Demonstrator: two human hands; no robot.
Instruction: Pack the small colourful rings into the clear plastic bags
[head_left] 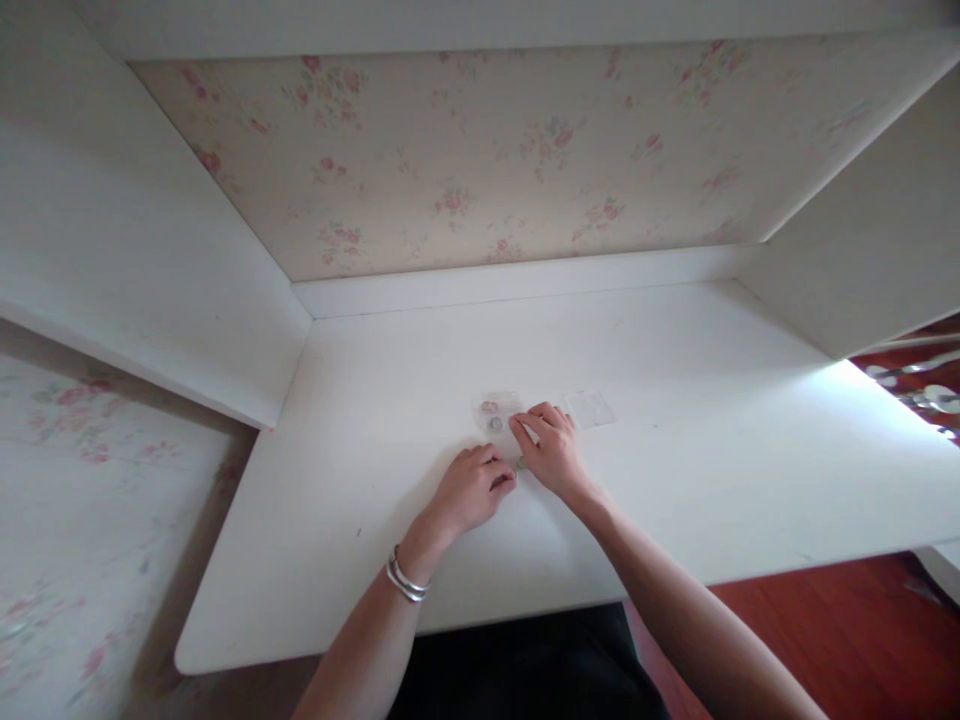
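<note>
A small clear plastic tray (480,412) lies on the white desk, holding little round items that look like rings, one coppery and one silvery. My right hand (551,448) is at the tray's right side, thumb and index finger pinched together at its edge; what is between them is too small to tell. Just in front of the tray, my left hand (471,487) rests low over the desk with thumb and fingertips closed together. A tiny greenish piece (520,464) shows by its fingertips. Behind my right hand's knuckles lies a flat clear plastic piece (592,408), perhaps a lid.
The white desk (360,400) has a rounded front-left corner and white side panels (150,220) left and right. Flower-patterned wallpaper (465,170) covers the back, above a low ledge (525,278). Red flooring (817,630) shows at the lower right.
</note>
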